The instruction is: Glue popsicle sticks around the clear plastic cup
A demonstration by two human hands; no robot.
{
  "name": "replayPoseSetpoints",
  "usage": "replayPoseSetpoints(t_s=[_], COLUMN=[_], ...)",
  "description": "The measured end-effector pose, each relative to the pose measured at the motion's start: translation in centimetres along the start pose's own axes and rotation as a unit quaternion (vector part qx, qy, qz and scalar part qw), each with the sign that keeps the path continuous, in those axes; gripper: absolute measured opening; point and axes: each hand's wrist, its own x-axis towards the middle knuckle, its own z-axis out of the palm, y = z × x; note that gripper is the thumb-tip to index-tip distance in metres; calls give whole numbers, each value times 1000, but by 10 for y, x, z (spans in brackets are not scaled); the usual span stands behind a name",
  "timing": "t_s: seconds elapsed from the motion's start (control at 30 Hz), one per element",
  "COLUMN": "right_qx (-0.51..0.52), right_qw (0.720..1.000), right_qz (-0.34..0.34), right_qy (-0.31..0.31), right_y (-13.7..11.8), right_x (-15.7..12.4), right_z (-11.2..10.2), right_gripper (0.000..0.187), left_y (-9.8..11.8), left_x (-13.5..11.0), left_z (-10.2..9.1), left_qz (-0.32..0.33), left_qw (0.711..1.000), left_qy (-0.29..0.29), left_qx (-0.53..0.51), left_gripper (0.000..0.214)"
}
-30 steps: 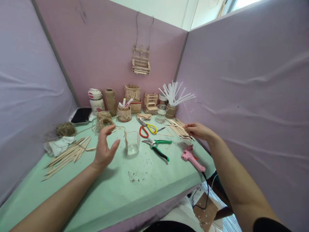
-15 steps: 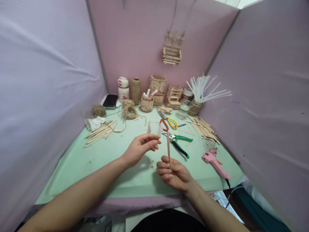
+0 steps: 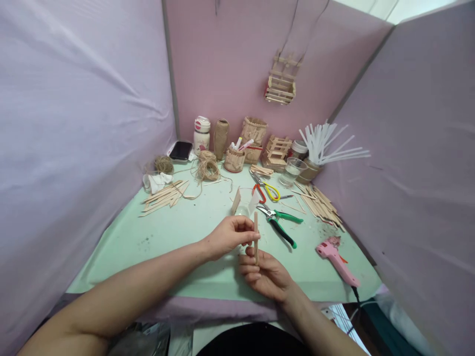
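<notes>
A narrow wooden stick (image 3: 256, 222) stands nearly upright between my two hands. My right hand (image 3: 267, 277) holds its lower end, fingers curled round it. Partway up, my left hand (image 3: 232, 236) pinches the same stick between thumb and fingers. Just behind my left hand is a clear plastic cup (image 3: 243, 210), partly hidden by the fingers, with a flat wooden piece (image 3: 236, 200) on its left side. Right of the hands lie green-handled pruning shears (image 3: 276, 222), blades parted. Beyond them are scissors (image 3: 265, 188) with red and yellow handles.
A pink glue gun (image 3: 338, 261) lies at the right. Loose wooden sticks are piled at left (image 3: 165, 198) and right (image 3: 322, 205). Twine (image 3: 208, 167), a cup of water (image 3: 292, 172), a pen holder (image 3: 234, 160) and a jar of white glue sticks (image 3: 309, 170) line the back.
My left hand has come to the stick and now pinches it; before, it was apart from it to the left. The camera view has shifted, moving the table scene rightward.
</notes>
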Motion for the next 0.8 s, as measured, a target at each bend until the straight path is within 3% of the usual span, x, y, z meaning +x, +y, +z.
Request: replayPoseSetpoints(t_s=[0.27, 0.53, 0.8], right_qx=[-30, -62, -125], right_qw=[999, 995, 980], right_qz=[3, -56, -103], right_qy=[37, 51, 112], right_y=[0, 2, -4], right_x=[4, 3, -7], right_z=[1, 1, 7], right_gripper=[35, 27, 27], left_y=[-9, -8, -4], left_x=[7, 6, 9], left_z=[-6, -6, -13], left_qz=[-6, -10, 19], left_qw=[998, 997, 994], left_qy=[64, 74, 106], left_qx=[7, 23, 16], left_gripper=[38, 35, 36])
